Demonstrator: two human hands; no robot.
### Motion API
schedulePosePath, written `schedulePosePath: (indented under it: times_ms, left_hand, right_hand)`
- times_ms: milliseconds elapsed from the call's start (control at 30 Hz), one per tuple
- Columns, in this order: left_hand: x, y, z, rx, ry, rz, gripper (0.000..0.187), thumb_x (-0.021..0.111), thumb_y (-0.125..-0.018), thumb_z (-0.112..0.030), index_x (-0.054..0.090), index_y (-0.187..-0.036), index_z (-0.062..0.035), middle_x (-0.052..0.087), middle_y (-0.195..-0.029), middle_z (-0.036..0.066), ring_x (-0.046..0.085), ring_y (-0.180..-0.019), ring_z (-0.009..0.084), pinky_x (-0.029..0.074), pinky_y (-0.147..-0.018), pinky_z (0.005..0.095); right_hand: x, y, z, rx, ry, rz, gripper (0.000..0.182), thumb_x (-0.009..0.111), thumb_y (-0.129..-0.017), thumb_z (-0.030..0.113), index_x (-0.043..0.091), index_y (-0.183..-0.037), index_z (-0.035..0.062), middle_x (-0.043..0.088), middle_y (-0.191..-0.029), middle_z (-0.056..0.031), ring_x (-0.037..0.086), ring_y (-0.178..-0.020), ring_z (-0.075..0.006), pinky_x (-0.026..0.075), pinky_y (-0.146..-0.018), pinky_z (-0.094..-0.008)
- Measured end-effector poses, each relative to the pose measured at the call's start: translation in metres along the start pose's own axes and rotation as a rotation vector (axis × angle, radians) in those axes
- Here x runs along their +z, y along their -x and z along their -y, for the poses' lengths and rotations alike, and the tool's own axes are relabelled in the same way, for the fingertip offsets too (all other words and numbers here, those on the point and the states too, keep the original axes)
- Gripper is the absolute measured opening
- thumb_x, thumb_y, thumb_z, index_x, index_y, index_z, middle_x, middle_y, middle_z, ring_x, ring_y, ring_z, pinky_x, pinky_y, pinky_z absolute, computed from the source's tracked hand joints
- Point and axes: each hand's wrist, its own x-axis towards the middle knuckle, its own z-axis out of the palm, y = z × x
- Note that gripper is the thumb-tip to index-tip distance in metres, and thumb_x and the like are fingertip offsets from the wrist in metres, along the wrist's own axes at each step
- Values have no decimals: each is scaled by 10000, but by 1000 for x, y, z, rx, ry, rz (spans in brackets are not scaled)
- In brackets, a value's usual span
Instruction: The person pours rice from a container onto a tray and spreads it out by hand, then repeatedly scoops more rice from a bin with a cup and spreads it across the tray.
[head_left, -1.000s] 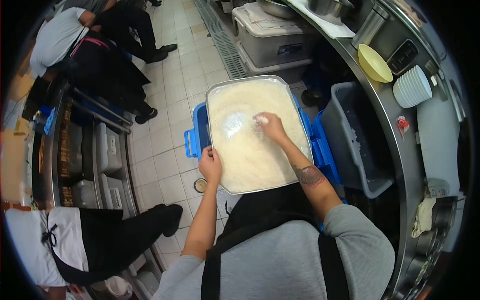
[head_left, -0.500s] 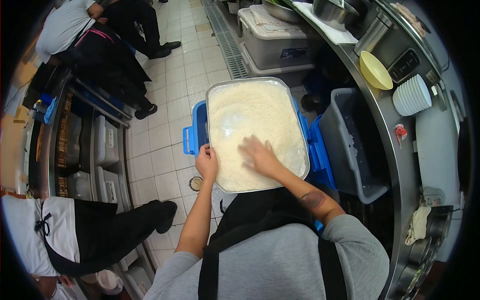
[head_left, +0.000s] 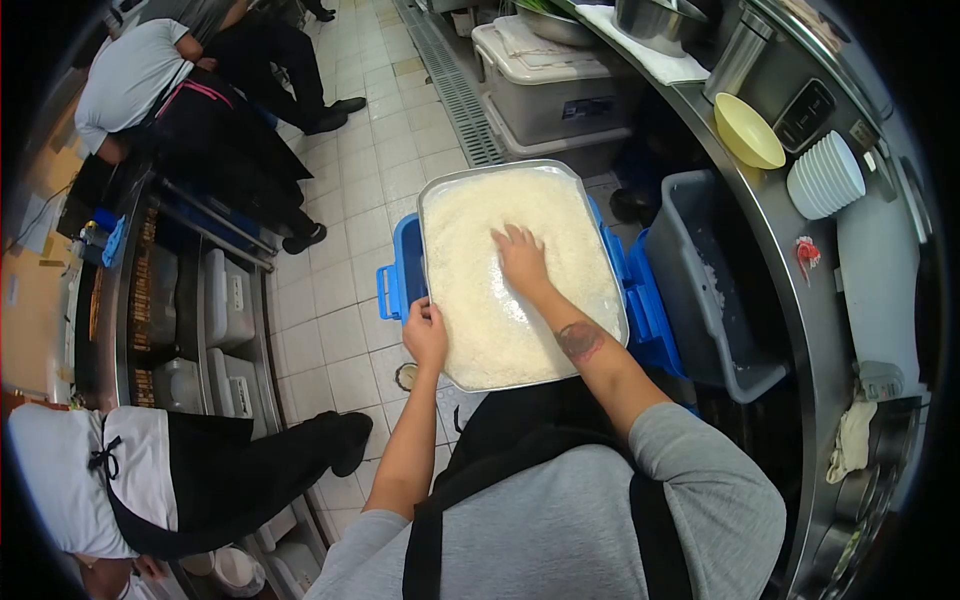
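Note:
A large metal tray (head_left: 510, 384) in front of me is spread with pale cream, fine-grained crumbs (head_left: 470, 215), which look like breadcrumbs. On its left rim, near the lower corner, my left hand (head_left: 427, 335) is closed, fingers wrapped over the edge. My right hand (head_left: 522, 262) lies palm down on the crumbs near the middle, fingers spread. Just below it, a thinner streak lets the shiny tray bottom show through. Under the tray is a blue tub (head_left: 407, 245) with side handles, mostly hidden.
To the right stands a grey tub (head_left: 690, 290) with white bits inside, beside a steel counter (head_left: 790, 290) bearing a yellow bowl (head_left: 748, 131) and stacked white bowls (head_left: 825, 176). Lidded bins (head_left: 560, 90) stand ahead. Co-workers (head_left: 140, 80) occupy the left side, one person's leg (head_left: 300, 450) reaching near me.
My right hand has moved forward across the crumbs, from the lower middle to the upper middle. The thin streak has shifted toward me. My left hand keeps its hold on the rim.

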Motion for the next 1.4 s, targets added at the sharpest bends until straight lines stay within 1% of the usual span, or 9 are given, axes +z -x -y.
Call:
schedulePosePath:
  times_ms: [200, 333, 467, 567, 833, 1033, 1100, 1300, 1400]
  left_hand:
    - [0, 1, -1, -20, -23, -6, 185, 593, -850, -201, 646, -970, -71, 667, -725, 104, 642, -663, 281, 483, -619, 391]
    - [0, 1, 0, -8, -33, -9, 183, 588, -851, -206, 645, -961, -71, 670, -729, 102, 646, -674, 287, 484, -624, 398]
    - [-2, 1, -2, 24, -21, -26, 186, 588, -848, -207, 645, -961, -70, 674, -738, 98, 649, -685, 290, 485, -626, 396]
    - [-1, 0, -2, 14, -44, -31, 189, 590, -845, -207, 647, -963, -71, 675, -739, 95, 649, -687, 289, 485, -627, 395]
    - [1, -1, 2, -5, -18, -20, 190, 603, -837, -207, 653, -961, -73, 671, -726, 90, 647, -680, 281, 485, -622, 390]
    - [-2, 0, -3, -17, -19, -17, 193, 605, -836, -202, 654, -967, -69, 670, -728, 93, 647, -669, 274, 486, -615, 383]
    - [-2, 0, -3, -27, -23, -8, 195, 605, -836, -202, 654, -969, -68, 670, -728, 94, 647, -667, 272, 486, -613, 383]
    - [-2, -1, -1, -9, -14, -15, 199, 604, -839, -208, 655, -972, -69, 669, -725, 87, 645, -651, 257, 484, -603, 375]
    - [-1, -2, 0, -20, -23, -9, 196, 604, -838, -207, 655, -971, -71, 669, -721, 84, 644, -643, 252, 483, -598, 371]
  right_hand:
    - [-18, 66, -2, -111, -316, 247, 241, 580, -762, 31, 582, -998, 82, 572, -1043, -147, 537, -1038, -339, 454, -851, -389]
    - [-37, 69, -12, -143, -483, 340, 268, 593, -709, -45, 612, -956, 54, 616, -963, -169, 584, -931, -372, 476, -814, -396]
    - [-111, 24, 6, 120, -741, 323, 307, 512, -742, -111, 652, -979, 26, 667, -988, -174, 656, -907, -316, 511, -799, -368]
    - [-131, 6, 6, 67, -913, 157, 329, 506, -765, -101, 642, -1039, 22, 665, -1022, -165, 647, -966, -275, 496, -849, -339]
    - [-139, 34, -4, 14, -725, 146, 268, 537, -916, 183, 615, -1115, 22, 605, -1165, -175, 562, -1121, -306, 422, -965, -369]
    - [-94, 106, -42, 54, -392, 196, 438, 599, -875, 297, 548, -1226, 41, 447, -1320, -279, 378, -1272, -422, 306, -1058, -455]
    - [-87, 126, -43, 110, -248, 234, 622, 656, -816, 376, 468, -1317, 60, 358, -1377, -311, 300, -1307, -465, 267, -1078, -489]
    - [-74, 127, -12, -77, -337, 363, 761, 719, -729, 448, 444, -1354, 112, 320, -1388, -336, 279, -1318, -474, 252, -1091, -496]
    - [-59, 115, -3, -268, -365, 386, 664, 702, -761, 397, 474, -1334, 153, 367, -1389, -276, 314, -1319, -429, 260, -1091, -496]
